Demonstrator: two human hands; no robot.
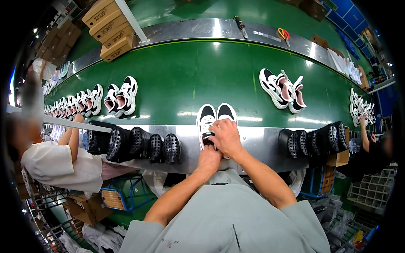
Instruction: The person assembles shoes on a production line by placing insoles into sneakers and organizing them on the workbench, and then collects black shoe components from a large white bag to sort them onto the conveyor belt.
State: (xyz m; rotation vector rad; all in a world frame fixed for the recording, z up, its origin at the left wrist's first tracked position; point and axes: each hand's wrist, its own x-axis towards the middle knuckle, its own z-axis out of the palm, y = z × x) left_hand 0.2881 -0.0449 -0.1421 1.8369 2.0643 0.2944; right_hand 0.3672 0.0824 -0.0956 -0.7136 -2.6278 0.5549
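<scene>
A pair of white-and-black sneakers stands side by side in front of me, toes pointing away, across the edge between the green belt and the metal ledge. My left hand is closed at the heel opening of the left sneaker, its fingertips partly hidden there. Over the laces and tongue of that same shoe, my right hand bends its fingers and grips the upper. The right hand also covers much of the right sneaker, whose toe shows beyond it.
Black studded shoe forms line the ledge at left, and more forms at right. Other sneakers and a loose-strapped pair sit on the belt. Scissors, a screwdriver-like tool and shoeboxes lie beyond. People work either side.
</scene>
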